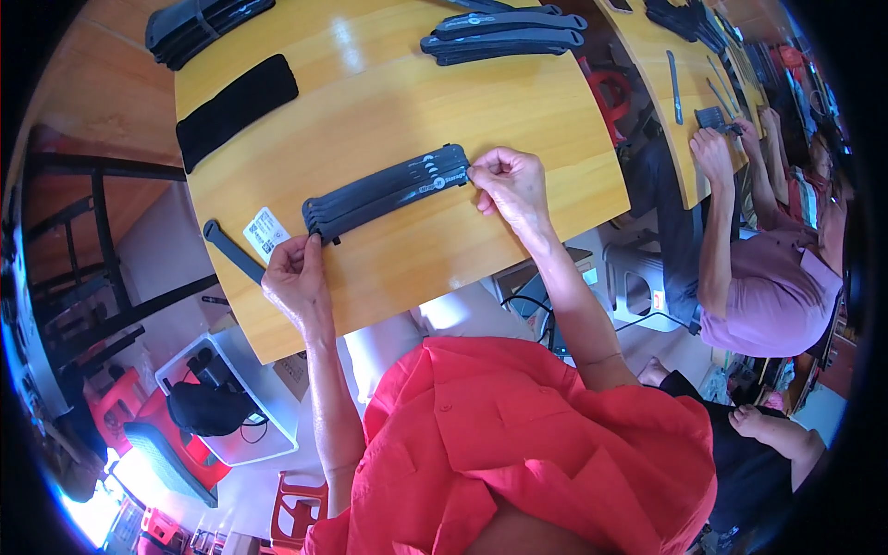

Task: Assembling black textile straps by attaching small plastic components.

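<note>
A fanned set of several dark grey straps (384, 192) with white print lies across the wooden table in front of me. Its left end is pinched between the thumb and fingers of my left hand (301, 282). At the other end, my right hand (511, 185) grips the strap tips between thumb and forefinger. Beside my left hand rests a white printed label card (266, 231). One loose dark strap (231, 250) runs along the table's left edge, its near end partly hidden by that hand.
On the table (370, 102) lie a black cloth-like strip (238, 111), a strap bundle (199, 28) at far left and another strap pile (504, 37) at the far side. A white bin (268, 416) stands lower left. To the right, a person (772, 287) works at another table (661, 92).
</note>
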Available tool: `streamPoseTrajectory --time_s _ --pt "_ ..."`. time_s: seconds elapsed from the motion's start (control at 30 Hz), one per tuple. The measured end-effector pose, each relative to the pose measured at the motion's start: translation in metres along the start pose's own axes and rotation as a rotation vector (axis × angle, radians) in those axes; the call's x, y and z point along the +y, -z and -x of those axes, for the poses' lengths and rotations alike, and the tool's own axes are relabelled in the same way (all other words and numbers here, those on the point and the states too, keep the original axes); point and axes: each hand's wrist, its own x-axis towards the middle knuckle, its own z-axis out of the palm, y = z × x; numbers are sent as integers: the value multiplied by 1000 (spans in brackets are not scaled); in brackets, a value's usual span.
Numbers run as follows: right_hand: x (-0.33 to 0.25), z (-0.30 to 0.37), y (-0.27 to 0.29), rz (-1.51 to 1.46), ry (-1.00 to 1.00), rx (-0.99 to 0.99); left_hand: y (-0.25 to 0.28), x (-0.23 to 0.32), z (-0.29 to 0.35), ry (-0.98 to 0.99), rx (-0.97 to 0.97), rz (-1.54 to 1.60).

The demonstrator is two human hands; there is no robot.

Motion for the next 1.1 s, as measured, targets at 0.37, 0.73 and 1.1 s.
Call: streamPoseTrajectory --time_s 0.37,0.73,1.1 --pt "0 -1 -1 30 -19 23 0 2 1 33 4 17" --pt "-7 3 -4 41 -15 18 1 6 1 43 17 -50" --pt "-7 2 -4 44 -35 23 1 6 -1 64 18 -85"
